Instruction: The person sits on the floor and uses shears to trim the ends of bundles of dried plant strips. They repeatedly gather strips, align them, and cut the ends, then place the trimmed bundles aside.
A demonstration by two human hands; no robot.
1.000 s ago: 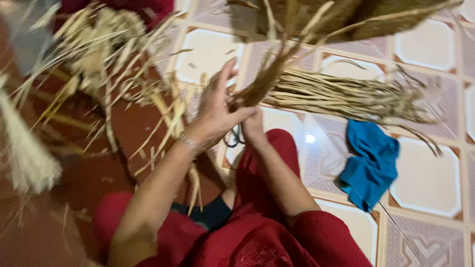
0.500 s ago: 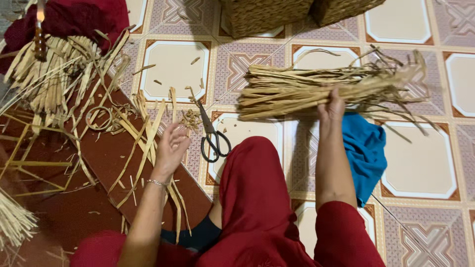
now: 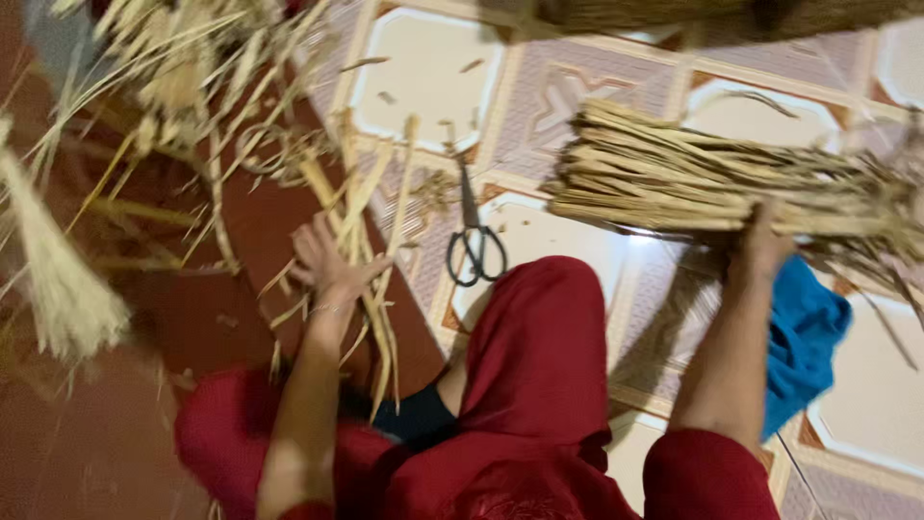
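I sit on a tiled floor in red clothing. My right hand (image 3: 760,246) grips a thick bundle of dried straw strips (image 3: 712,183), held level above the tiles. My left hand (image 3: 327,265) reaches with spread fingers into loose straw strips (image 3: 371,231) lying over a dark red mat (image 3: 250,221); whether it grasps any is blurred. Black-handled scissors (image 3: 474,241) lie on the tile between my hands, just beyond my raised knee (image 3: 539,327).
A blue cloth (image 3: 804,337) lies on the tiles under my right forearm. A pile of straw (image 3: 173,58) fills the top left. A pale straw tuft (image 3: 58,279) is at the left edge. A woven basket (image 3: 731,14) stands at the top.
My left hand moved off the bundle and down to the loose strips on the mat. My right hand alone now holds the bundle. The view shifted and blurred.
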